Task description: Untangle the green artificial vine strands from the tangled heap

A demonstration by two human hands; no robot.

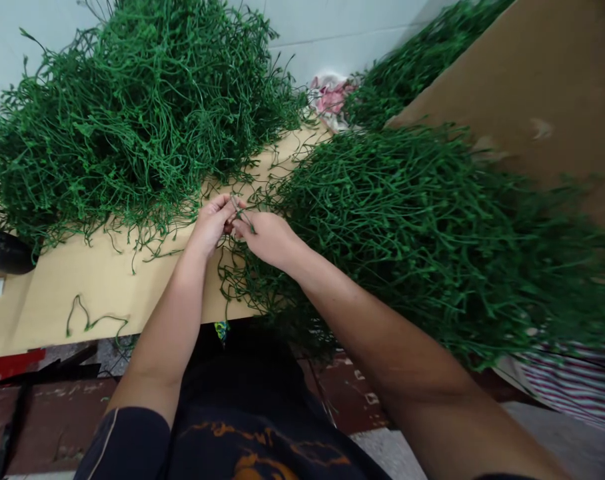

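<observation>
My left hand [216, 221] and my right hand [263, 235] meet over the cardboard-covered table, fingers pinched close together. Between them runs a thin green stem [242, 215], which looks like a plastic plant piece; both hands grip it. Its ends are partly hidden by my fingers. Behind my left hand rises a large heap of green stems [147, 113]. A second heap of green stems [402, 227] spreads beside and under my right forearm. Loose green strands lie around my fingers.
The cardboard sheet [107, 273] carries a few stray stems [87, 325] near its front edge. A black cylindrical container [5, 250] stands at far left. A large cardboard panel [532, 100] leans at the right. A pink and white cloth [332, 97] lies by the wall.
</observation>
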